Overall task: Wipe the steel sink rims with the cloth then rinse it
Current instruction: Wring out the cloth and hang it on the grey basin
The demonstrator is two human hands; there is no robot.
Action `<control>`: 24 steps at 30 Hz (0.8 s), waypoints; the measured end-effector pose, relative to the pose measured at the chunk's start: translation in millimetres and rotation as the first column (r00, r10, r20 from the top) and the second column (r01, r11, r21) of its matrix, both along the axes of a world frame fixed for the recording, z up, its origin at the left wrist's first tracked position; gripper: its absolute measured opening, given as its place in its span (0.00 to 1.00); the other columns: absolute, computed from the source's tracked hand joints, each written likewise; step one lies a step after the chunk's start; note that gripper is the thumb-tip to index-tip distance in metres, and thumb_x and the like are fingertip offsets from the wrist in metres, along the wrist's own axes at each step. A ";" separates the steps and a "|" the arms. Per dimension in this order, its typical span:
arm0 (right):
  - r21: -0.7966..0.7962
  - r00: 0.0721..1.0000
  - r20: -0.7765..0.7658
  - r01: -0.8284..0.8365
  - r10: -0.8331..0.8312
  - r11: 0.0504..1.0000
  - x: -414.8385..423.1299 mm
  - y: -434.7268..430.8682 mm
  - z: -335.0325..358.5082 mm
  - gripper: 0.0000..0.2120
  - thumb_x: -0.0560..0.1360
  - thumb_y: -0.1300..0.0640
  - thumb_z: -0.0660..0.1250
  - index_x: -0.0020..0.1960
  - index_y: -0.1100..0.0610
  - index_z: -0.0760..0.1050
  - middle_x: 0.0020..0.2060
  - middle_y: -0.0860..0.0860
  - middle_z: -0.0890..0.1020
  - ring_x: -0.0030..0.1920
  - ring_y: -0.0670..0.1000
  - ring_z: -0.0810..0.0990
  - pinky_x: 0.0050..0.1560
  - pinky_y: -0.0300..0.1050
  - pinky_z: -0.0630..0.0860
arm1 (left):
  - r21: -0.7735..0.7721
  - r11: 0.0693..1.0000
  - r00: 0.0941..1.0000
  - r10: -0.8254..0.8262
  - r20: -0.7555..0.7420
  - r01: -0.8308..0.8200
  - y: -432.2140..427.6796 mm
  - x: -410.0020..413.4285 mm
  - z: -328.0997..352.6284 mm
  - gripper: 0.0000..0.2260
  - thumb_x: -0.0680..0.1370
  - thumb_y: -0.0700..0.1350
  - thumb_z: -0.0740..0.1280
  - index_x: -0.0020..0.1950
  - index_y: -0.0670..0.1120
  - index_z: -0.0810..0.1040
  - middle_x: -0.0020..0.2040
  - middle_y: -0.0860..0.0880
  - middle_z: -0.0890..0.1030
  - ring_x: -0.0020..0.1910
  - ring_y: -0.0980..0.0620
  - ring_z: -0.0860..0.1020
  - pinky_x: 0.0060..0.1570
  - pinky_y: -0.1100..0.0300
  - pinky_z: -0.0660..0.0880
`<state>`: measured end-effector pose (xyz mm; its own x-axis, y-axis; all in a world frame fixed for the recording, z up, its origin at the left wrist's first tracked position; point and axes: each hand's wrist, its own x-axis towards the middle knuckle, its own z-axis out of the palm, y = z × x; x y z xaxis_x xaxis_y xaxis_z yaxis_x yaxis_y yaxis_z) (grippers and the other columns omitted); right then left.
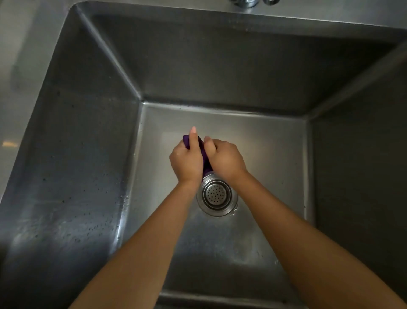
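Head view: the camera looks straight down into a deep steel sink (83,123). Both forearms reach into the basin from the near edge. The left hand (186,163) and the right hand (226,160) meet over the middle of the sink floor, knuckles up, touching or nearly touching. Both hands grip a purple cloth (206,160), which is bunched into a narrow roll between them. The left hand curls around the far end of the cloth with one finger extended straight forward. The right hand is closed in a fist around the near end. One corner of the cloth protrudes to the left of the left hand. The cloth is above the far edge of the drain strainer (217,194). Water droplets cover the left wall. The base of a tap (244,2) shows on the far rim.
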<state>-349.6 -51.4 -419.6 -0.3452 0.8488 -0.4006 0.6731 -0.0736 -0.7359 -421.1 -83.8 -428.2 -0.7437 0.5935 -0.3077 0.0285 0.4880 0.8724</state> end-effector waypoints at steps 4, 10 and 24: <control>0.211 0.984 0.180 -0.054 0.015 0.976 -0.9 -1.3 0.8 0.25 0.82 0.51 0.44 0.31 0.56 0.69 0.24 0.50 0.70 0.28 0.50 0.71 0.32 0.42 0.64 | -0.051 0.994 0.970 -0.106 -0.217 0.097 3.9 1.8 2.0 0.23 0.80 0.53 0.59 0.25 0.48 0.65 0.24 0.52 0.69 0.25 0.56 0.67 0.28 0.64 0.64; 0.278 0.978 0.207 -0.077 0.018 0.958 7.9 8.7 1.6 0.26 0.82 0.54 0.46 0.34 0.61 0.75 0.27 0.55 0.74 0.30 0.55 0.72 0.34 0.45 0.67 | -0.108 0.962 0.932 -0.270 -0.242 0.251 17.7 -2.4 4.9 0.22 0.81 0.52 0.57 0.28 0.44 0.69 0.28 0.46 0.74 0.31 0.48 0.72 0.35 0.57 0.69; -0.457 0.919 -0.290 0.113 -0.268 0.882 59.3 29.9 36.2 0.27 0.75 0.55 0.66 0.72 0.52 0.62 0.59 0.52 0.73 0.56 0.52 0.77 0.56 0.44 0.75 | 0.036 0.887 0.791 -0.427 0.438 0.460 16.2 -32.0 42.6 0.03 0.76 0.41 0.67 0.47 0.48 0.76 0.46 0.47 0.81 0.47 0.49 0.79 0.57 0.48 0.75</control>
